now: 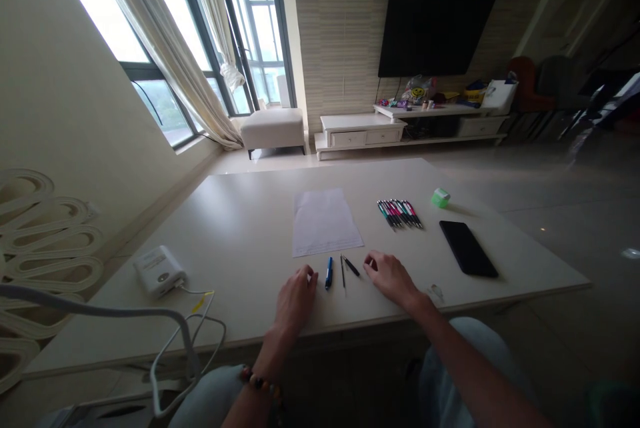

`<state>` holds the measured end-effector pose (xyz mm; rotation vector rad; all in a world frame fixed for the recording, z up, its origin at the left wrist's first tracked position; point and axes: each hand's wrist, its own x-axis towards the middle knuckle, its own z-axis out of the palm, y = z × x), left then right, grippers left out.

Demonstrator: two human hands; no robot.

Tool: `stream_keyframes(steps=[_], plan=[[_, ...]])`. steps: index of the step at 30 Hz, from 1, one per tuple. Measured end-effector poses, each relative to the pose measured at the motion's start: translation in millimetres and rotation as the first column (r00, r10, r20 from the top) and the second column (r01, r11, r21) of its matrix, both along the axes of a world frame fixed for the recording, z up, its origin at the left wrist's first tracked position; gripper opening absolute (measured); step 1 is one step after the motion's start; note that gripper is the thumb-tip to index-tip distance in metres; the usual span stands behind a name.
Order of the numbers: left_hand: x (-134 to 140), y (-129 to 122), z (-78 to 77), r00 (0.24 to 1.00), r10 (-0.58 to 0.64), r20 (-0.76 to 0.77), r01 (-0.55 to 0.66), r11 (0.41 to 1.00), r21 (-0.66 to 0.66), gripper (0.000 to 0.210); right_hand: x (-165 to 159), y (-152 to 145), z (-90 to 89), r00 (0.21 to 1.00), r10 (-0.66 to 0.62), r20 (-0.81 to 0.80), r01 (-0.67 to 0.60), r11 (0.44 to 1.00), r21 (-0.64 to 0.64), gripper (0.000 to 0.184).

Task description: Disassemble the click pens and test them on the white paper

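My left hand (296, 296) rests on the white table, its fingers loosely bent and slightly apart, holding nothing. Just right of it lies a blue pen barrel (329, 273). Beside the barrel is a thin pen refill (343, 271), and then a short black pen part (352, 266) lying at a slant. My right hand (389, 275) lies on the table to the right of these pieces, touching none of them. Its fingers are loosely curved with a gap at the thumb. A sheet of paper (325, 221) lies beyond the pen parts.
A row of several coloured pens (399, 213) lies right of the paper. Further right are a small green box (441, 198) and a black phone (468, 248). A white power adapter (159, 271) with a cable (210, 315) sits at the table's left. Small clear bits (436, 292) lie near the front edge.
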<state>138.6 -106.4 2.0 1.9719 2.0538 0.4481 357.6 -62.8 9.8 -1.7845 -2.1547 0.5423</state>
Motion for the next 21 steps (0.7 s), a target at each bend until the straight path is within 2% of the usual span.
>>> stream_keyframes(steps=[6, 11, 15, 18, 21], plan=[[33.3, 15.7, -8.7, 1.000, 0.022, -0.016, -0.022, 0.999, 0.048, 0.028, -37.9, -11.0, 6.4, 0.997, 0.045, 0.060, -0.044, 0.999, -0.013, 0.026], [31.0, 22.3, -14.3, 0.994, 0.102, 0.036, -0.104, 0.992, 0.076, 0.018, -57.5, -14.8, 2.8, 0.989, 0.034, 0.144, -0.032, 0.999, -0.011, 0.027], [17.9, 16.8, -9.1, 0.973, 0.078, 0.217, -0.114, 0.981, 0.159, 0.019, -67.9, -12.7, -0.4, 0.979, 0.040, 0.197, -0.029, 0.998, -0.057, 0.021], [10.8, 10.7, -5.4, 0.903, 0.009, 0.429, -0.108, 0.972, 0.207, 0.022, -70.7, -9.2, -2.1, 0.983, 0.044, 0.180, -0.030, 0.996, -0.082, 0.017], [6.8, 5.1, -3.6, 0.800, -0.033, 0.599, -0.111, 0.973, 0.202, 0.023, -64.2, -4.9, 0.7, 0.999, 0.046, -0.005, -0.046, 0.999, -0.028, 0.011]])
